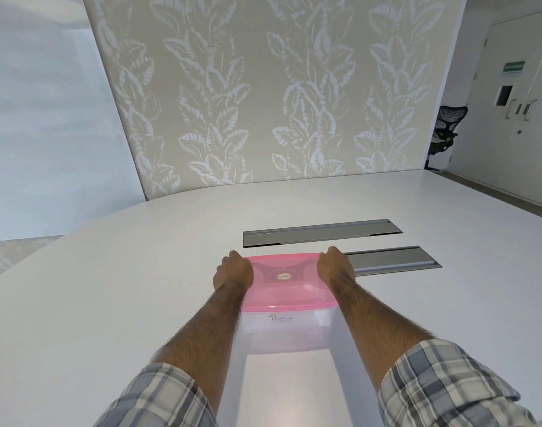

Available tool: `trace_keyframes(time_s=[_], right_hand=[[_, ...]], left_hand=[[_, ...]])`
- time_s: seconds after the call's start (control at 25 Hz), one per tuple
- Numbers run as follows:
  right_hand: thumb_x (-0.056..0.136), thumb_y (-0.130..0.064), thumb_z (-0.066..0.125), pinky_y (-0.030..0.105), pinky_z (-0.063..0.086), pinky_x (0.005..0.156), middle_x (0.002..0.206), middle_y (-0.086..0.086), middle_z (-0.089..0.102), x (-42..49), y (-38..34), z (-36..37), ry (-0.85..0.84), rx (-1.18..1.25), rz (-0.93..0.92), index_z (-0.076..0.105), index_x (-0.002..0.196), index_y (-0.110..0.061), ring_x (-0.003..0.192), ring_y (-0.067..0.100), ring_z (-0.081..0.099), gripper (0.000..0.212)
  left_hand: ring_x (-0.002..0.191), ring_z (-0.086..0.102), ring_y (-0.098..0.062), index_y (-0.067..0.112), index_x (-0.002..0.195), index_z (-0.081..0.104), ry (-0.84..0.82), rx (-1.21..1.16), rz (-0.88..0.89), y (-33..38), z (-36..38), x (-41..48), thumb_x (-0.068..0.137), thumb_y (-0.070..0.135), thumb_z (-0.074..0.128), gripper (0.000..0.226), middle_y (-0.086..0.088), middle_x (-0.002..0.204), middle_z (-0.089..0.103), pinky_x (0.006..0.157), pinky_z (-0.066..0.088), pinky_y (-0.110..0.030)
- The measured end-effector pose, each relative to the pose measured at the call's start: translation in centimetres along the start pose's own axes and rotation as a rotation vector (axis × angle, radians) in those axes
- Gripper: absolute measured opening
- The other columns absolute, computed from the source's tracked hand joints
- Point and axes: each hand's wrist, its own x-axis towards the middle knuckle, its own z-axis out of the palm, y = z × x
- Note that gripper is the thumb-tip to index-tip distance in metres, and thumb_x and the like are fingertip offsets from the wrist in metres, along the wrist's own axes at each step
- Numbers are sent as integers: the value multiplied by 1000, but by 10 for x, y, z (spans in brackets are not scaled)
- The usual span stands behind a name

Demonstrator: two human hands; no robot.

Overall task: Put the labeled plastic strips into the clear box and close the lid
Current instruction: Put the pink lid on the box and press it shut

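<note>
Pressing on the pink lid of the clear box, near middle of the white desk; left hand curled over its left edge, right hand over its right; strips not visible

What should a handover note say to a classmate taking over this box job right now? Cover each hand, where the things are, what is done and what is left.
Left hand: on the left edge of the pink lid, pressing or gripping it.
Right hand: same on the right edge.
Box: on the white table, near side facing the person, lid lying on top.
Strips: none seen on the table; the box walls are too cloudy to show any inside.
Done: lid is on the box.
Left: check that every edge is snapped down, then let go.
</note>
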Motion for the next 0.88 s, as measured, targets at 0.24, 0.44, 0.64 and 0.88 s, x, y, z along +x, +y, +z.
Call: trace_keyframes(time_s=[0.24, 0.44, 0.64, 0.88], right_hand=[[103, -30, 40, 37, 47, 89, 126, 13, 63, 5, 2, 5, 30, -26, -24, 54, 123, -7, 113, 31, 61, 34], [103, -30, 39, 39, 49, 88, 123, 13, 64, 6, 1, 8, 44, -46, -39, 54, 122, -7, 110, 31, 61, 33], [102, -31, 39, 40, 50, 87, 120, 13, 65, 11, 5, 12, 47, -46, -51, 54, 119, -8, 109, 32, 62, 32], [102, -31, 40, 39, 49, 86, 120, 13, 65, 13, 5, 14, 49, -41, -55, 54, 121, -8, 109, 32, 62, 33]], left_hand=[[119, 56, -37, 8, 127, 47, 4, -86, 33, -1, 10, 12, 105, 42, 34, 42, -15, 130, 58, 92, 45, -46], [119, 54, -38, 9, 127, 46, 10, -79, 50, -4, 11, 16, 106, 36, 30, 38, -16, 130, 55, 90, 43, -46], [117, 55, -37, 9, 125, 47, 27, -24, 54, -5, 12, 20, 107, 30, 29, 34, -16, 128, 57, 87, 43, -44], [115, 56, -35, 12, 126, 50, 42, 5, 59, -3, 11, 15, 102, 13, 36, 28, -13, 126, 55, 88, 45, -42]])
